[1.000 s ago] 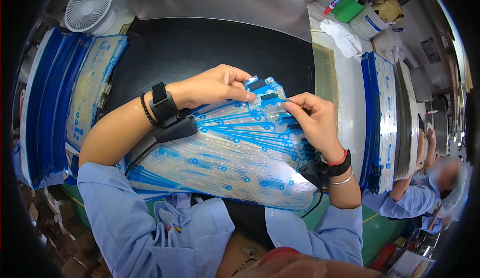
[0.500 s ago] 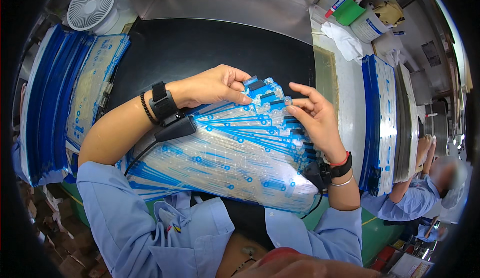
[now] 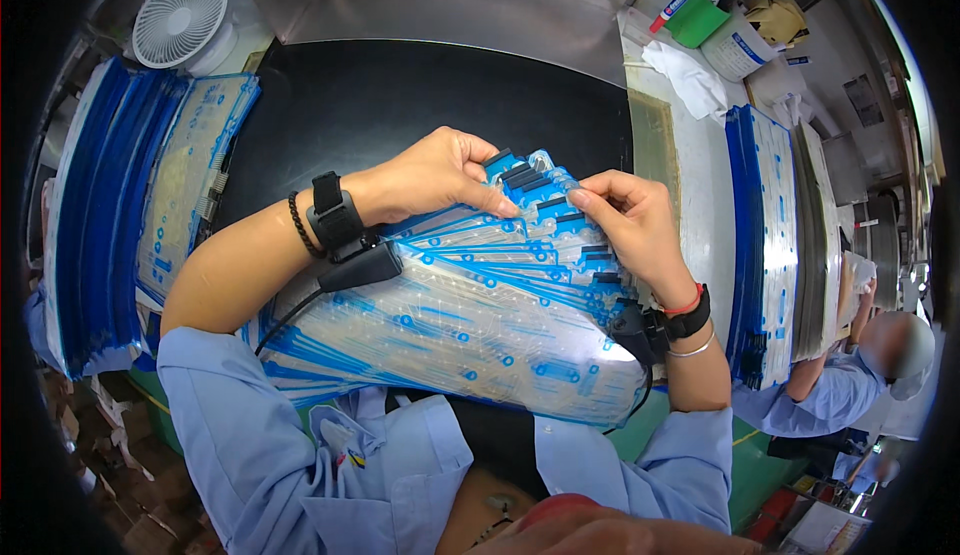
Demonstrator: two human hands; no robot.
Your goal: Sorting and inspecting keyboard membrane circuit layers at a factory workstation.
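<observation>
A fanned bundle of clear, flexible plastic sheets (image 3: 480, 325) with blue printed lines and rings lies in front of me. They look like membrane circuit sheets. Black-tipped tabs (image 3: 552, 203) stick out in steps along their far right edge. My left hand (image 3: 462, 177) is closed on the far corner of the bundle, thumb on top, other fingers partly hidden behind. My right hand (image 3: 635, 223) pinches a sheet's tabbed edge between thumb and forefinger, just right of the left hand. How many sheets each hand holds I cannot tell.
The bundle lies partly on a black mat (image 3: 330, 105). Upright stacks of blue-edged sheets stand at left (image 3: 100, 215) and right (image 3: 765, 245). A white fan (image 3: 180, 17), a white cloth (image 3: 688, 77) and a white tub (image 3: 738, 47) stand farther back. Another person (image 3: 825, 390) works at far right.
My right hand's fingers, spread apart before, have closed on the tabbed edge, and the hand has shifted slightly. The tabs have moved closer together near my left hand, which keeps its hold.
</observation>
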